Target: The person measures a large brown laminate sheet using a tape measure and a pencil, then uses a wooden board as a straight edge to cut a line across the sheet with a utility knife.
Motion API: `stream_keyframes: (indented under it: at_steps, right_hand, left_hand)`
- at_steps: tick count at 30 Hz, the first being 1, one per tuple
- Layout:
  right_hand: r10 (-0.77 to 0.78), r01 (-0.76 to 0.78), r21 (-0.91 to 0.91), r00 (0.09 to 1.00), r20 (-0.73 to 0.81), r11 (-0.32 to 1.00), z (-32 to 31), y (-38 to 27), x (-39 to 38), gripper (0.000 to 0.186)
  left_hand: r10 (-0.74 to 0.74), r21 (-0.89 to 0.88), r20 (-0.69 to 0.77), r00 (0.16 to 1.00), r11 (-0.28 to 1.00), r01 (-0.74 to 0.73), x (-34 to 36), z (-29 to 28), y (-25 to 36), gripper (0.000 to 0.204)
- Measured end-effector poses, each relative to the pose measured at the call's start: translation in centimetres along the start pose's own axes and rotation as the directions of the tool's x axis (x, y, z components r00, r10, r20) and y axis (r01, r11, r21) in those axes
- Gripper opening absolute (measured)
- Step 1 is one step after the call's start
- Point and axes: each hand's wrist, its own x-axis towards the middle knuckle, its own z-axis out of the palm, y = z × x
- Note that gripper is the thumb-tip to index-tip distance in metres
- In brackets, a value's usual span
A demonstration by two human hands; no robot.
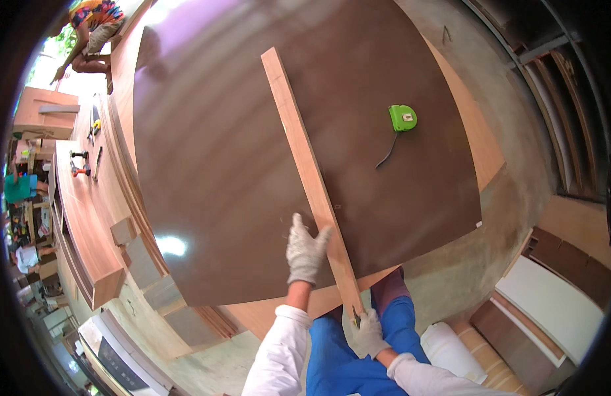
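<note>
Wooden strip (300,142) touches your wide-spread left hand (306,256); your right hand (370,335), at five o'clock, grips a dark tool (356,318) by the strip's end.

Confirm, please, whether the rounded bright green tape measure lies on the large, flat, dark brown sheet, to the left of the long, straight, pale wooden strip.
The side is wrong: the head view shows the rounded bright green tape measure to the right of the long pale wooden strip, lying on the flat dark brown sheet.
</note>
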Motion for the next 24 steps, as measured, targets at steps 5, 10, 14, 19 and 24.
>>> stream_keyframes:
  at_steps: [5, 10, 14, 19, 24]
  right_hand:
    - [-0.146, 0.145, 0.048, 0.989, 0.022, 0.988, -6.3, 2.8, -2.1, 0.031]
    - [-0.338, 0.343, -0.030, 0.936, 0.098, 0.939, -9.5, 6.7, 1.9, 0.026]
    - [-0.600, 0.609, -0.004, 0.783, 0.163, 0.793, -14.7, 2.2, 6.7, 0.020]
    - [-0.665, 0.681, -0.044, 0.725, 0.181, 0.731, -23.3, -3.3, 12.9, 0.018]
    - [-0.812, 0.827, -0.281, 0.547, 0.202, 0.487, -26.0, -6.2, 20.4, 0.020]
  left_hand:
    - [-0.245, -0.687, 0.271, 0.931, 0.628, 0.365, -2.9, 3.7, 3.0, 0.052]
    - [-0.349, -0.986, 0.103, 0.931, 0.089, 0.143, -6.6, 4.6, -1.2, 0.040]
    - [-0.528, -0.982, -0.147, 0.836, 0.180, -0.058, -9.7, -1.5, -5.8, 0.045]
    - [-0.635, -0.961, -0.273, 0.722, 0.206, -0.182, -11.2, -5.2, -4.2, 0.041]
    - [-0.575, -0.992, -0.115, 0.810, 0.030, -0.120, -11.3, -3.5, -9.3, 0.029]
